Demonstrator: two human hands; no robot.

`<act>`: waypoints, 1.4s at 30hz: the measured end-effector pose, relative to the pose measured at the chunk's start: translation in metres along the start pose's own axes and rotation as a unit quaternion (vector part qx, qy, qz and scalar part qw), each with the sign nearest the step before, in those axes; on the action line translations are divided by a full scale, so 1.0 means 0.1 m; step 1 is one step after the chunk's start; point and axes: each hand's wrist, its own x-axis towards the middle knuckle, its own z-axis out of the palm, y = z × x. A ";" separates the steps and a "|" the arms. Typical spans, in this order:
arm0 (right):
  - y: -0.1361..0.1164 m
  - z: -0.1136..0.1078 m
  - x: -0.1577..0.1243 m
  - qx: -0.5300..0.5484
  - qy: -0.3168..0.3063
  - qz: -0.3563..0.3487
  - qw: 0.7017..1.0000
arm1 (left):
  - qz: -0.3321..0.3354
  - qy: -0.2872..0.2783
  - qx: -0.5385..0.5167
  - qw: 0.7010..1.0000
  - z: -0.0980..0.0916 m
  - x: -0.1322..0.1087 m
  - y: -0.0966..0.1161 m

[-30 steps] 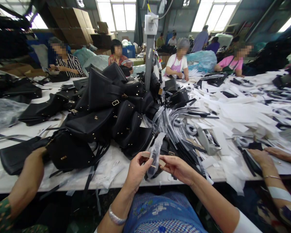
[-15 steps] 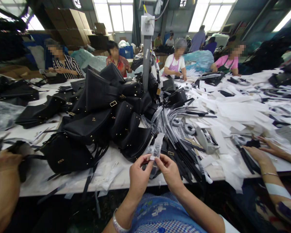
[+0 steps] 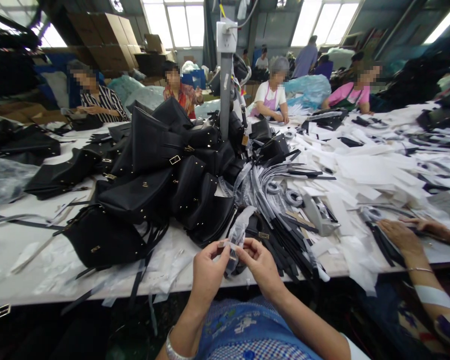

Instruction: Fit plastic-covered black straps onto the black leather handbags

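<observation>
In front of my body, my left hand (image 3: 209,270) pinches one end of a short whitish strip (image 3: 229,244), which looks like tape. My right hand (image 3: 261,264) is closed at the strip's other end, against a bundle in clear plastic wrap (image 3: 238,226). The bundle rises upright between my hands, its lower part partly hidden by my fingers. What the plastic covers is hard to make out. Just behind it lies a black bag (image 3: 253,222) with a gold buckle.
Black handbags (image 3: 155,142) are heaped to the left and ahead. Wrapped straps (image 3: 264,195) fan out at right, beside a grey tape dispenser (image 3: 320,216). A post (image 3: 225,95) stands behind the heap. A co-worker's hands (image 3: 403,237) work at the right; several people sit opposite.
My left hand has moved slightly left, drawing the strip out between my hands. The co-worker's arm and dark item at the far left have left the table; a buckled strap end shows low there.
</observation>
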 end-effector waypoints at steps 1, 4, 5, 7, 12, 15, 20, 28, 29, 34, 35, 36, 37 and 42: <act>-0.01 0.00 0.00 0.006 -0.008 0.006 1.000 | 0.009 0.006 0.023 1.000 -0.01 0.00 0.02; 0.00 0.02 -0.01 0.009 0.003 0.005 1.000 | 0.065 0.045 0.132 0.988 0.00 -0.03 0.03; 0.01 0.03 -0.01 0.009 0.012 -0.001 1.000 | 0.091 0.061 0.177 0.978 0.02 -0.04 0.02; 0.04 0.07 -0.01 0.012 0.026 -0.013 1.000 | 0.139 0.086 0.262 0.951 0.06 -0.07 -0.02; 0.07 0.11 0.01 0.031 0.040 -0.013 0.999 | 0.228 0.074 0.348 0.907 0.16 -0.15 -0.08; 0.05 0.11 0.01 0.058 0.036 -0.003 0.998 | 0.239 0.068 0.345 0.905 0.20 -0.19 -0.09; -0.01 0.07 0.02 0.065 0.020 -0.002 0.998 | 0.214 0.048 0.315 0.923 0.20 -0.20 -0.08; -0.03 -0.14 0.08 0.091 -0.020 0.022 0.995 | 0.020 -0.080 0.124 0.989 -0.02 0.07 -0.07; -0.02 -0.17 0.09 0.086 -0.024 0.024 0.996 | 0.003 -0.094 0.106 0.990 -0.02 0.12 -0.08; 0.01 -0.59 0.29 -0.078 -0.107 -0.037 0.990 | -0.049 -0.135 0.089 0.986 0.04 0.23 -0.15; 0.02 -0.78 0.38 -0.146 -0.097 -0.065 0.982 | -0.061 -0.131 0.087 0.986 0.04 0.23 -0.16; 0.03 -1.00 0.47 -0.215 -0.066 -0.090 0.970 | -0.074 -0.125 0.082 0.986 0.05 0.23 -0.17; 0.04 -1.26 0.57 -0.288 -0.002 -0.107 0.952 | -0.087 -0.115 0.075 0.987 0.05 0.24 -0.17; 0.05 -2.80 1.04 -0.415 0.288 -0.033 0.862 | -0.153 -0.056 0.033 0.986 0.08 0.29 -0.13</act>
